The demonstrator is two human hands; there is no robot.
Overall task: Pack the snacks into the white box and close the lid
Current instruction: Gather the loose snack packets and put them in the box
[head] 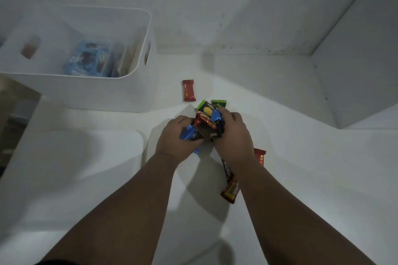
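White counter. White box stands far left. Flat white lid lies just beside box, on near side. Lone red packet right of box, apart. Green packet just past held snack bundle. Dark packet, red-brown packet and another red packet near right, partly hidden by forearm.

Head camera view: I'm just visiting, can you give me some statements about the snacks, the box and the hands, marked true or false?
1. Both the left hand and the right hand grip one bunch of colourful wrapped snacks. True.
2. The white plastic box has its lid on. False: it stands open, with blue packets inside.
3. A small red wrapped snack lies alone on the white table, beside the box. True.
4. Every snack is either held or boxed. False: besides the small red one, a dark red wrapped bar lies by the right arm.
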